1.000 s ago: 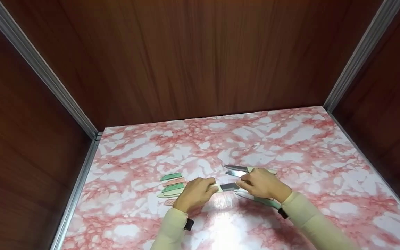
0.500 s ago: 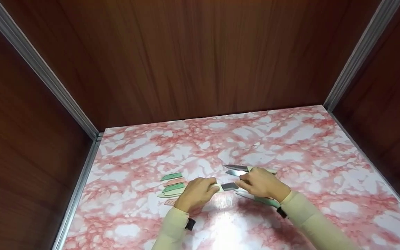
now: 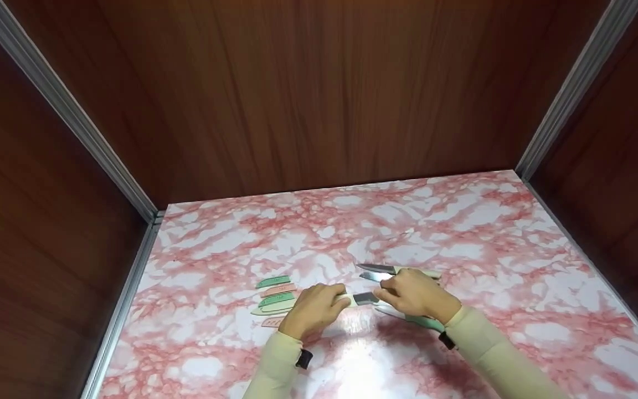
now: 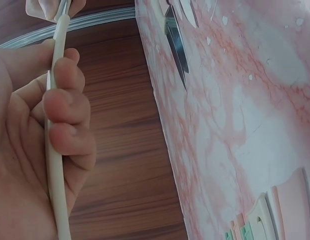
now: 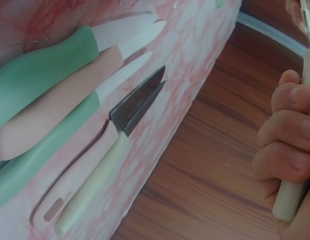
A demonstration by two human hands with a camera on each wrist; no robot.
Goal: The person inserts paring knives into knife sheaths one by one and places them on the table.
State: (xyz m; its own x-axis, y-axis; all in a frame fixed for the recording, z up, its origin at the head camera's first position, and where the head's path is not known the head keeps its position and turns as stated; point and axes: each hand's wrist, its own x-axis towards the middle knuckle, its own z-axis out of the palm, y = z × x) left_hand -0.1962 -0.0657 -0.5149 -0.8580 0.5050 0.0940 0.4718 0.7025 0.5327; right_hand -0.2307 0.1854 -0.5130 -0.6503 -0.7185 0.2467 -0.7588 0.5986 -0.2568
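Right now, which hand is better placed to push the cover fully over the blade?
Probably the left hand: it grips the cream cover, while the right hand holds the knife by its handle.

Both forearms, in pale sleeves with a dark strap at each wrist, angle inward so the hands nearly meet. The left hand has its fingers curled in a closed grip, thumb alongside. Just beside that grip, the right hand has its fingers curled likewise, knuckles up.
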